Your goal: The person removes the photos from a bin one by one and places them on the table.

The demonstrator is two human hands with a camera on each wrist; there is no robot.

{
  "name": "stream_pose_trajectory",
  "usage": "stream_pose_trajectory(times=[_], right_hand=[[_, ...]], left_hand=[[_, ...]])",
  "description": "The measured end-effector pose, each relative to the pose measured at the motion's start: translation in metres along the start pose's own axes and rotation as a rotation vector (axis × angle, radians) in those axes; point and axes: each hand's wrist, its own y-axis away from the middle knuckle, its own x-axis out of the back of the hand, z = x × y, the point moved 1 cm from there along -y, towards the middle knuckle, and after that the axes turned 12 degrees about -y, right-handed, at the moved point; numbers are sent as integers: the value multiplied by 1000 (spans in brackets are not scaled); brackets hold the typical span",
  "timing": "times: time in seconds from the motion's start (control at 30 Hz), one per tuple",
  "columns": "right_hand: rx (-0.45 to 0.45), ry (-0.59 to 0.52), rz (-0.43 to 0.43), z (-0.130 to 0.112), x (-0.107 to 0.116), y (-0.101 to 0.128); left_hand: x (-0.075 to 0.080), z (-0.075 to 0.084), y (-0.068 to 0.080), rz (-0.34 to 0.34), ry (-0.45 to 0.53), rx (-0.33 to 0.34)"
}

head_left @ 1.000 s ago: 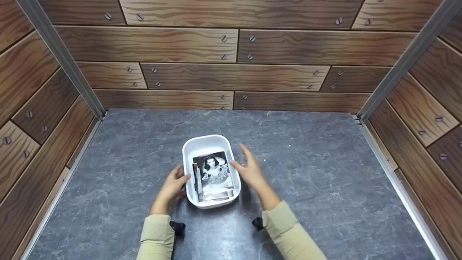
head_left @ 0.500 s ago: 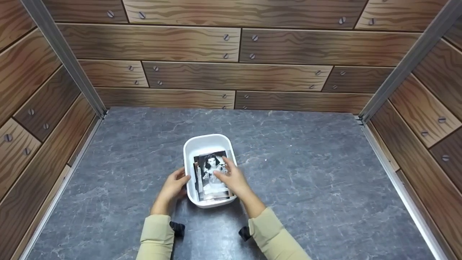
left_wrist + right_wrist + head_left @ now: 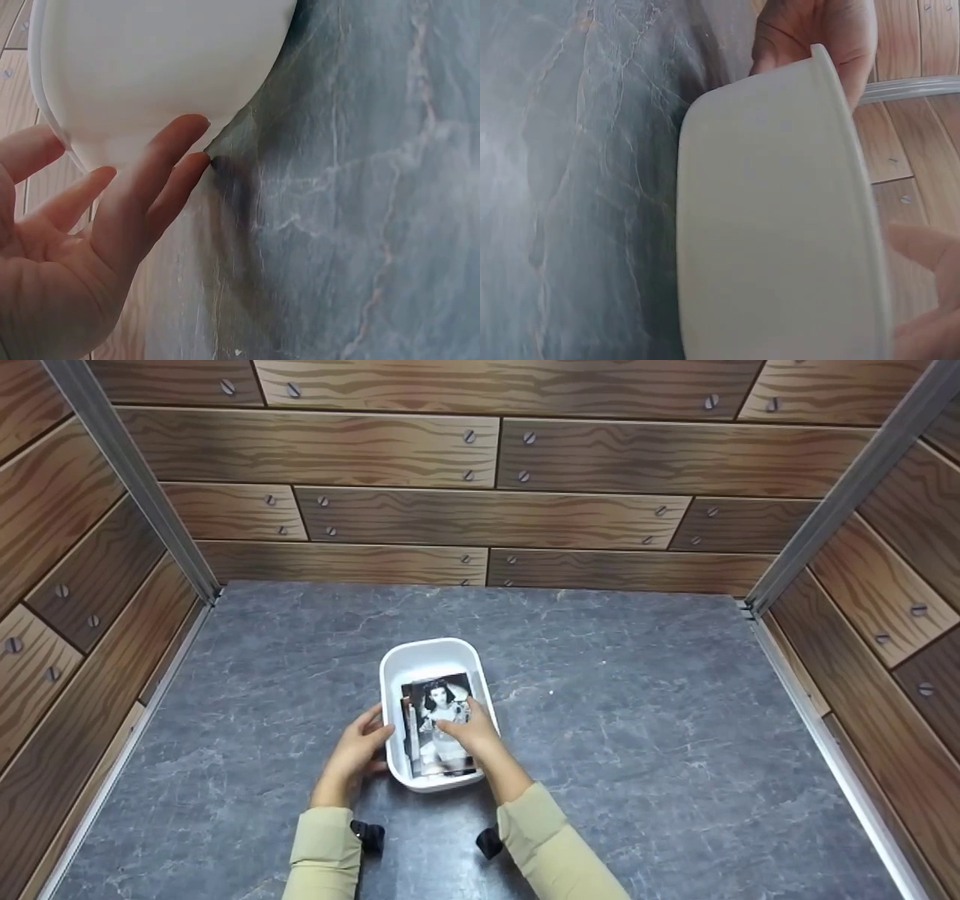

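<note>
A white plastic tub sits in the middle of the work surface, with several photographs stacked inside. On top lies a black-and-white photo of a person in a dress. My left hand holds the tub's left side, thumb over the rim and fingers against the outer wall, as the left wrist view also shows. My right hand reaches over the tub's right rim, thumb and forefinger spread over the top photo; its other fingers are hidden in the head view. In the right wrist view the tub wall covers much of the scene.
The grey marbled surface stretches around the tub. Walls with a wood-plank print enclose it at the back and sides, with metal posts at the corners. A black wrist camera sits by the right sleeve.
My right hand has moved left from outside the tub's right rim to over the photos, then slightly lower onto the top one. My left hand stays on the tub.
</note>
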Motion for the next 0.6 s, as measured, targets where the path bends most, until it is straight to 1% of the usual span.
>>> stream_pose_trajectory(times=[0.03, 0.07, 0.13, 0.3, 0.37, 0.47, 0.6], right_hand=[[-19, -7, 13, 0, -2, -2], [-28, 9, 28, 1, -4, -3], [-42, 91, 60, 2, -7, -6], [-30, 423, 131, 7, -18, -12], [-18, 514, 143, 10, -22, -13], [-1, 597, 144, 13, -27, -15], [-3, 613, 138, 14, -27, -17]], left_hand=[[0, 0, -1, -2, 4, 3], [0, 0, -1, -4, 8, 7], [0, 1, -2, -8, 24, 21], [0, 1, -2, -25, 43, 29], [1, 0, -2, -31, 45, 28], [3, 0, 0, -39, 47, 18], [2, 1, 0, -55, 61, 4]])
